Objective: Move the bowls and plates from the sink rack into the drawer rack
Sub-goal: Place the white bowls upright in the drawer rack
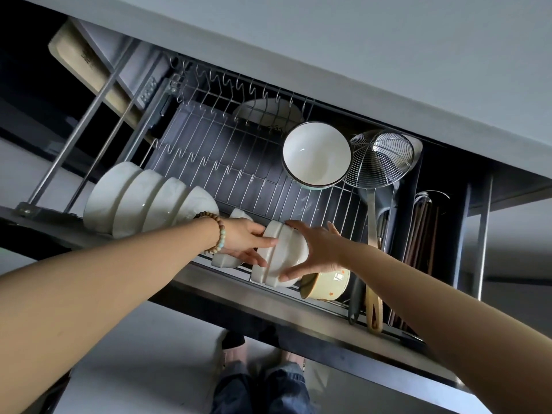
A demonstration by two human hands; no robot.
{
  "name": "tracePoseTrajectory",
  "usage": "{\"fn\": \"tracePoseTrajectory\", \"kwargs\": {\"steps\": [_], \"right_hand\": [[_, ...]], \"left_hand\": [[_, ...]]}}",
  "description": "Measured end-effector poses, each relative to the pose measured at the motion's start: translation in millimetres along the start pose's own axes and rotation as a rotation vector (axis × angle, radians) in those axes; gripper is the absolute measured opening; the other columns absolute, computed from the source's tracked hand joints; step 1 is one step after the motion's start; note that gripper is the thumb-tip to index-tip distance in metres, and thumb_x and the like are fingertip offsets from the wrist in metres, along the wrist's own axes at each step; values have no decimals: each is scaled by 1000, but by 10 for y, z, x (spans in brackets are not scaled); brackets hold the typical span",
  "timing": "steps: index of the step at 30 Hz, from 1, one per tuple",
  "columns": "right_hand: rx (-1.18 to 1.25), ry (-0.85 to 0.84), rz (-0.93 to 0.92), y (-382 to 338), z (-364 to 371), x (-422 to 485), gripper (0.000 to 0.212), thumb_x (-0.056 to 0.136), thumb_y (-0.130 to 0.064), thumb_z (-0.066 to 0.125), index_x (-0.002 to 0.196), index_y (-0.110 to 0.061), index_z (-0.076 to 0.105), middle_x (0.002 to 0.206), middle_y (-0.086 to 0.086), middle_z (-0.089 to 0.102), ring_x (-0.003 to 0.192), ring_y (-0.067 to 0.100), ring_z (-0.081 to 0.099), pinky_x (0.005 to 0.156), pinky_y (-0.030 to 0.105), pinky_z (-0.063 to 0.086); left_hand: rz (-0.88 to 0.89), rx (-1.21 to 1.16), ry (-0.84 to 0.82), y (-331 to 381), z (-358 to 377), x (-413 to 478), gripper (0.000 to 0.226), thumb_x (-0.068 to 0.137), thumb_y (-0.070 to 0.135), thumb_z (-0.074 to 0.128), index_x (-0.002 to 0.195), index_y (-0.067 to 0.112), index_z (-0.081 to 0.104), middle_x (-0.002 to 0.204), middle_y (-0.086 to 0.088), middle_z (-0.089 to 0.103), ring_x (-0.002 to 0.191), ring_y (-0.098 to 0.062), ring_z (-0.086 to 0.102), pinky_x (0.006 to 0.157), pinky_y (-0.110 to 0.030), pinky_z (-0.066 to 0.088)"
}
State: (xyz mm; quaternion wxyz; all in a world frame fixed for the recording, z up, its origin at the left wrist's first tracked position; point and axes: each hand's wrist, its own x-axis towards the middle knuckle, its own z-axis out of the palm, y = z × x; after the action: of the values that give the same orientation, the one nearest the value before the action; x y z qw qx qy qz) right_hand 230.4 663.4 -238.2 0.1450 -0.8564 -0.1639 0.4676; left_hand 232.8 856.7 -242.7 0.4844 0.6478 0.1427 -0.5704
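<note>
Both bare forearms stretch away from the camera and meet at the front row of the pull-out steel wire drawer rack, where a small nested stack of white ceramic bowls stands on edge. My left hand, the one wearing a beaded bracelet, lays fairly straight fingers against the rim side of the stack without wrapping it. My right hand spreads over the rounded undersides and curls round them, so the stack is clamped between the two.

What matters is the axis. The stack runs left to right along the front row, rims facing left toward the row of four white bowls, already standing in the same row well to the left. Another white bowl lies partly under my left hand, just beside the stack. I judge the right hand must carry the weight while the left steers the rims down between the tines. A cream enamel pot with small star marks crowds the right side.
</note>
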Motion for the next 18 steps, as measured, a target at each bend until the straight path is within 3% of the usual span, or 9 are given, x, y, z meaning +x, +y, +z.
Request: {"fn": "tracePoseTrajectory", "kwargs": {"steps": [2, 5, 12, 18], "right_hand": [[7, 5, -9, 4, -5, -11, 118, 66, -69, 72, 153, -31, 3, 152, 6, 38, 146, 28, 21, 118, 54, -12], [10, 22, -14, 2, -18, -58, 116, 67, -65, 73, 153, -30, 3, 148, 10, 41, 145, 31, 22, 118, 53, -12], [-10, 79, -26, -26, 46, 6, 116, 62, -71, 73, 149, -28, 9, 128, 5, 59, 133, 30, 43, 119, 50, -10], [-125, 126, -35, -70, 143, 75, 120, 61, -76, 69, 150, -25, 8, 128, 6, 58, 135, 29, 40, 119, 50, -10]], "left_hand": [[-11, 22, 23, 17, -6, -30, 12, 89, 30, 59, 95, 20, 60, 74, 5, 53, 56, -3, 55, 49, -11, 45], [-30, -5, 36, 27, 5, -42, 6, 90, 28, 58, 91, 22, 60, 65, 7, 51, 57, -3, 48, 48, -11, 42], [-51, -37, 103, 59, 37, -16, 14, 93, 30, 53, 97, 17, 57, 65, 0, 48, 57, -6, 45, 51, -14, 42], [-82, -43, 102, 11, 1, -36, 28, 91, 41, 52, 95, 13, 55, 75, -1, 48, 60, -7, 50, 54, -15, 46]]}}
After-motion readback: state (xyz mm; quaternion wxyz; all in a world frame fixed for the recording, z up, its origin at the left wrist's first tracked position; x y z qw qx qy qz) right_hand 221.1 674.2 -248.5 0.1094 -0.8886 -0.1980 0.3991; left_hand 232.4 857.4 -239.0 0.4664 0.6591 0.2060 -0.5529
